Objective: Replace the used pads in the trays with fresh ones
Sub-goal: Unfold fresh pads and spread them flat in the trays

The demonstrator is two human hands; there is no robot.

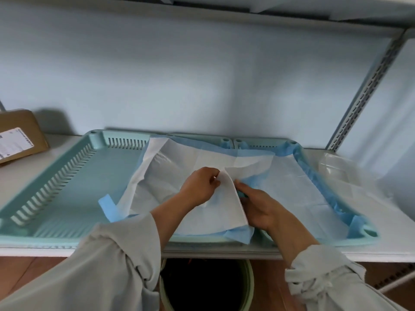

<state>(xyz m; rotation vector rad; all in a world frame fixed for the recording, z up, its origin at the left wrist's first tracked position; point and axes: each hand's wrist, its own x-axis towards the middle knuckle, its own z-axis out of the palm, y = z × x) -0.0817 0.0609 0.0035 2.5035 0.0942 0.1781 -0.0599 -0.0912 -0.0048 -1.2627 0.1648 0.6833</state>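
My left hand [203, 185] and right hand [258, 204] both pinched the raised fold of a white, blue-edged absorbent pad [177, 173] in the left pale-green slotted plastic tray [67, 176].

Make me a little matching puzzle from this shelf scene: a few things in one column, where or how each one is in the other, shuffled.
Things:
1. cardboard box
2. clear plastic container
3. left tray
4. right tray
5. left hand

States:
A. lined with a flat pad
B. far left of the shelf
C. pinching a raised white pad fold
D. far right, beside the trays
E. left half bare, crumpled pad over the rest

Pairs: 1-B, 2-D, 3-E, 4-A, 5-C
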